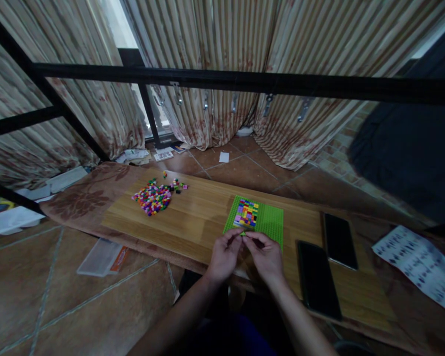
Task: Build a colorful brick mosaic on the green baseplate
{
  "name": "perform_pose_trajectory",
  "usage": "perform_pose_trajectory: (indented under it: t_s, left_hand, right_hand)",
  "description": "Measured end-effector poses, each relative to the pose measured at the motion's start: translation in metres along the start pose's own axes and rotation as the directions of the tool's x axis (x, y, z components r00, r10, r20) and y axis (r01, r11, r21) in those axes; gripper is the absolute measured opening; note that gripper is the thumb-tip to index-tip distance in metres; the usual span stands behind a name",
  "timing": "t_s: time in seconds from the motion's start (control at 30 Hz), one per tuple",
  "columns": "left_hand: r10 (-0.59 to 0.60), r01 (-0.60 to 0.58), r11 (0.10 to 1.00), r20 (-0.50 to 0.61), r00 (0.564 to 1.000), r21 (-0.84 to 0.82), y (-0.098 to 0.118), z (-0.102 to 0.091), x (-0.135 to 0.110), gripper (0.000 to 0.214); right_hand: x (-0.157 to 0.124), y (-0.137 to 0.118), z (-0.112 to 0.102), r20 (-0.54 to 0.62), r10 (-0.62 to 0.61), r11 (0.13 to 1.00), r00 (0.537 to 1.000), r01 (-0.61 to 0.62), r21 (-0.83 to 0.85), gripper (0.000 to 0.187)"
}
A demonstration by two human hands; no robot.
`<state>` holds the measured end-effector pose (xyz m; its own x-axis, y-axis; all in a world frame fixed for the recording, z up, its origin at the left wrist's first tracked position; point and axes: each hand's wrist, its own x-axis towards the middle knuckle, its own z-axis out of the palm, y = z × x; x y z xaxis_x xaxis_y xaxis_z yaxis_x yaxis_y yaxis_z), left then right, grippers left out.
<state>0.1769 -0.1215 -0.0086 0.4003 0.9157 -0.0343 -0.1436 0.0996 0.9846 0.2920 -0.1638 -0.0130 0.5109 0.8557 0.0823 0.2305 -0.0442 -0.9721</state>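
Note:
My left hand (225,252) and my right hand (263,252) meet over the near edge of a green studded baseplate (270,220). Between their fingertips they pinch a small green toy brick (244,233). A block of multicoloured bricks (247,212) is fixed on the left half of the baseplate, just beyond my fingers. Farther left on the wooden board lies a heap of loose coloured bricks (154,198), with a few strays on its right side.
Two dark phone-like slabs (318,279) lie right of the baseplate on the wooden board (196,217). A printed sheet (419,262) rests at far right. A black metal bar (222,79) crosses in front of curtains. A clear plastic case (101,258) is on the tiled floor.

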Motion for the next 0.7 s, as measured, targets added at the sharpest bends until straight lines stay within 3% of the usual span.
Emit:
perform_pose_trajectory:
  t_s: [0.13, 0.23, 0.4, 0.53, 0.7]
  left_hand:
    - [-0.218, 0.214, 0.935, 0.018, 0.976, -0.284, 0.001, -0.003, 0.003, 0.027]
    - [-0.308, 0.289, 0.863, 0.021, 0.951, -0.414, 0.007, -0.005, 0.007, 0.032]
    - [-0.33, 0.28, 0.837, -0.027, 0.943, -0.47, 0.01, -0.007, 0.013, 0.037]
    - [-0.303, 0.238, 0.859, -0.074, 0.95, -0.454, 0.009, -0.008, 0.017, 0.038]
    - [-0.278, 0.209, 0.87, -0.093, 0.956, -0.447, 0.014, -0.006, 0.02, 0.039]
  right_hand:
    - [0.001, 0.001, -0.002, 0.016, -0.058, 0.997, 0.998, 0.058, -0.042, 0.022]
    - [0.003, -0.004, -0.005, 0.033, -0.091, 0.994, 0.995, 0.092, -0.054, 0.021]
    - [0.005, -0.009, -0.01, -0.058, -0.111, 0.989, 0.992, 0.104, -0.108, 0.026]
    - [0.01, -0.014, -0.014, -0.151, -0.12, 0.963, 0.981, 0.079, -0.257, 0.031]
    - [0.02, -0.018, -0.009, -0.18, -0.17, 0.9, 0.969, 0.078, -0.43, 0.036]
